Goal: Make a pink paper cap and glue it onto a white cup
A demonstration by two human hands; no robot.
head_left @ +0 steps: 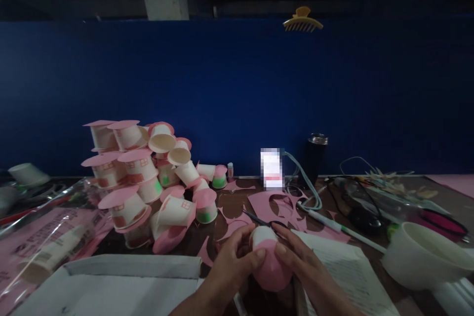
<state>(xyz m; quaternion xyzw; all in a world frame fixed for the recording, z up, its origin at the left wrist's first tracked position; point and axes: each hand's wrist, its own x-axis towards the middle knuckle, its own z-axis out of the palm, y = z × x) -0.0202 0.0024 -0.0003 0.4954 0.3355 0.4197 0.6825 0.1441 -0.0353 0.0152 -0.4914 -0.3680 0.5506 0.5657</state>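
paper cup | between both hands | pink disc under thumbs

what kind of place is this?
Probably a craft workspace: pink-topped paper cups are piled up, cut pink paper lies around, and the left hand and right hand hold another cup.

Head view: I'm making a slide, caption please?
Left hand and right hand hold a white paper cup and rounded pink paper near piled pink-topped cups.

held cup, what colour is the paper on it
The paper on the cup is pink, shown in the head view.
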